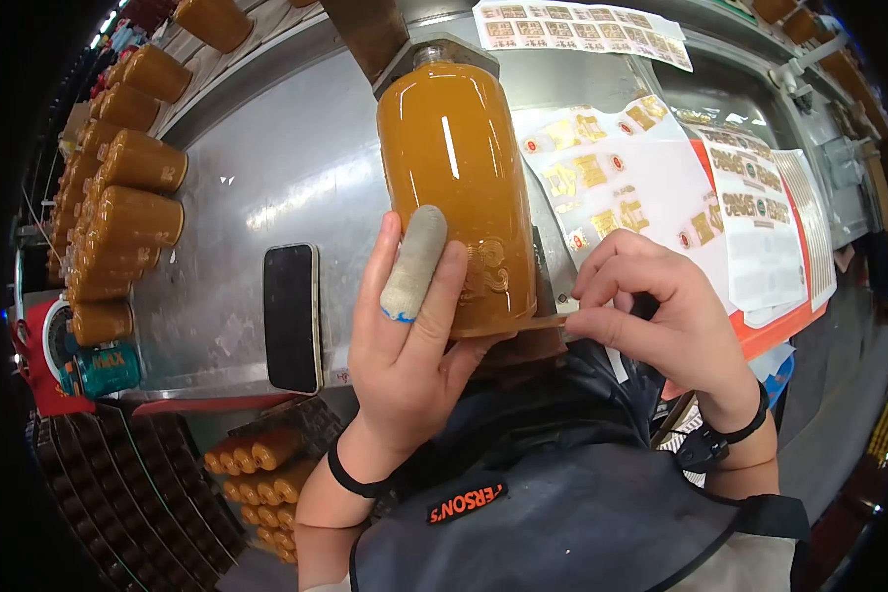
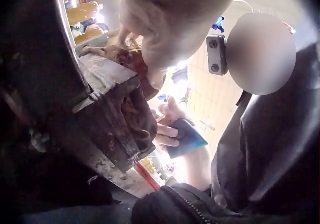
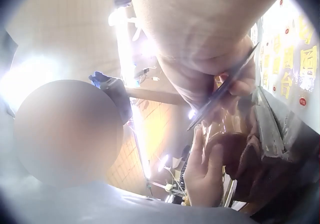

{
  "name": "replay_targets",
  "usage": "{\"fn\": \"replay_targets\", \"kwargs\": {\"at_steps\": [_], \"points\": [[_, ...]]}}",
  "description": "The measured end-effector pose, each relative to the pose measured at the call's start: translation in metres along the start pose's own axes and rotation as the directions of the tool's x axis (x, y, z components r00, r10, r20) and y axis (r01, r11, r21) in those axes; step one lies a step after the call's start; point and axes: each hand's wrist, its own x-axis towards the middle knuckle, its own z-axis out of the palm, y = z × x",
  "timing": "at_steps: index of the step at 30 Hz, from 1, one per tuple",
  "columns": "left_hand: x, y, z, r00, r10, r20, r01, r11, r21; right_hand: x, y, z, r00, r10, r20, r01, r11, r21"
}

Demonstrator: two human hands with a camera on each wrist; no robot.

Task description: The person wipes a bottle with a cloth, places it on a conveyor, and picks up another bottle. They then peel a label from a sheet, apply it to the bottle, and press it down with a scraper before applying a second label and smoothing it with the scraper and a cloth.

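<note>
A glossy amber-brown bottle [image 1: 456, 168] lies on its side in the head view, its neck away from the body and raised markings near its base. My left hand [image 1: 405, 326] grips the base end, fingers extended along its side and thumb at the bottom; a grey cover wraps one finger. Beside the base, my right hand [image 1: 651, 311] pinches a thin flat piece [image 1: 543, 323], seen edge-on against the bottom rim. It appears as a dark bluish plate [image 2: 187, 140] in the left wrist view and a dark edge [image 3: 225, 86] in the right wrist view.
A black phone [image 1: 292, 318] lies on the metal table [image 1: 237, 178], left of the bottle. Gold-printed sheets [image 1: 602, 178] and a red tray [image 1: 760, 338] lie to the right. Several amber bottles [image 1: 140, 217] stand at the left, near a teal tin [image 1: 109, 369].
</note>
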Motion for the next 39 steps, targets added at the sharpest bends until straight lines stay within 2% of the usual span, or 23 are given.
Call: {"fn": "replay_targets", "kwargs": {"at_steps": [8,12,17,20,27,29,30,32,34,36,39], "points": [[-0.01,-0.002,-0.002,0.989,-0.143,0.029,0.145,0.986,-0.083,0.004,0.01,0.002,0.999,0.018,-0.028,-0.019,0.999,-0.026],[-0.012,-0.005,-0.001,0.994,-0.108,0.008,0.108,0.992,-0.06,0.006,0.013,0.004,0.999,0.012,-0.031,-0.013,1.0,-0.028],[-0.018,-0.008,0.002,0.99,-0.143,-0.009,0.139,0.978,-0.158,0.01,0.012,0.005,0.996,0.08,0.028,-0.079,0.996,-0.041],[-0.025,-0.012,0.008,0.985,-0.174,-0.014,0.165,0.951,-0.262,0.012,0.012,0.007,0.997,0.07,0.04,-0.069,0.997,-0.031],[-0.034,-0.014,0.017,0.964,-0.245,-0.099,0.199,0.921,-0.334,0.017,0.013,0.011,0.995,0.077,0.067,-0.076,0.997,-0.02],[-0.04,-0.012,0.009,0.979,-0.173,-0.106,0.158,0.979,-0.129,0.019,0.017,0.011,0.997,0.054,0.059,-0.053,0.998,-0.017],[-0.042,-0.011,0.003,0.98,-0.169,-0.106,0.156,0.98,-0.127,0.019,0.018,0.01,0.997,0.051,0.057,-0.05,0.999,-0.016],[-0.048,-0.008,-0.012,0.994,0.109,-0.023,-0.109,0.994,0.023,0.019,0.02,0.012,0.997,0.047,0.056,-0.047,0.999,0.01],[-0.048,-0.003,-0.013,0.996,0.084,-0.012,-0.084,0.996,0.004,0.02,0.023,0.012,0.996,0.057,0.062,-0.059,0.998,0.023],[-0.04,-0.005,-0.011,0.972,0.235,0.006,-0.235,0.971,0.053,0.021,0.023,0.012,0.996,0.063,0.07,-0.066,0.997,0.032],[-0.026,0.0,-0.006,0.942,0.336,0.014,-0.336,0.937,0.095,0.022,0.02,0.009,0.985,0.131,0.114,-0.139,0.988,0.062]]}}
